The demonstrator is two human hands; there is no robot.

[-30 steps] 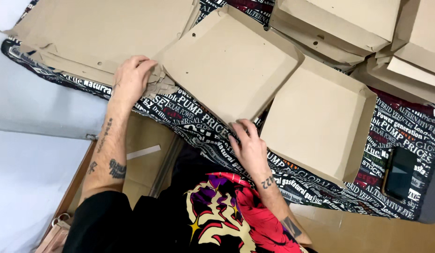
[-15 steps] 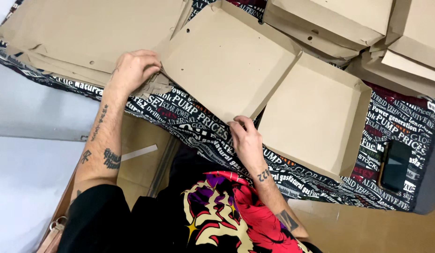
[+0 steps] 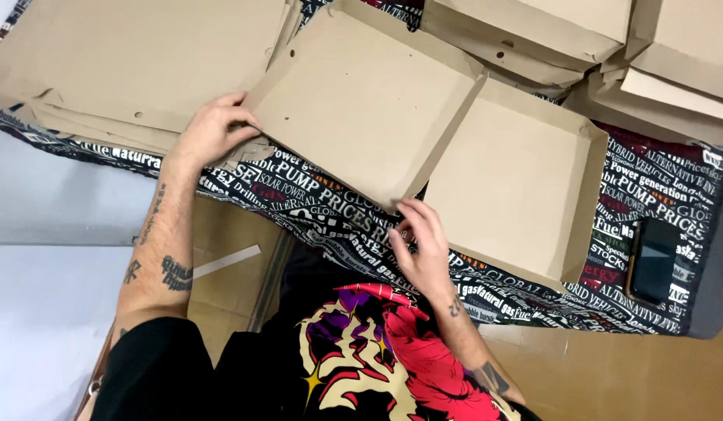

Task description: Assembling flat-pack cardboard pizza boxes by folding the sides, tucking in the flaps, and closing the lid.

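An open flat cardboard box (image 3: 361,101) lies on the printed black tablecloth (image 3: 314,206), its lid half to the left and its tray half (image 3: 505,183) to the right. My left hand (image 3: 209,132) pinches the lid's left corner, beside a stack of flat cardboard blanks (image 3: 120,62). My right hand (image 3: 420,245) has its fingertips curled on the box's near edge, where the two halves meet at the fold.
Several folded cardboard boxes (image 3: 533,31) are piled at the back right. A dark phone (image 3: 654,261) lies on the cloth near the table's right end. Below the table's front edge are brown cardboard sheets (image 3: 229,234) and my patterned shirt.
My left hand has slid right from the blanks to the lid's corner. My right hand has moved up from the cloth to the box's near edge.
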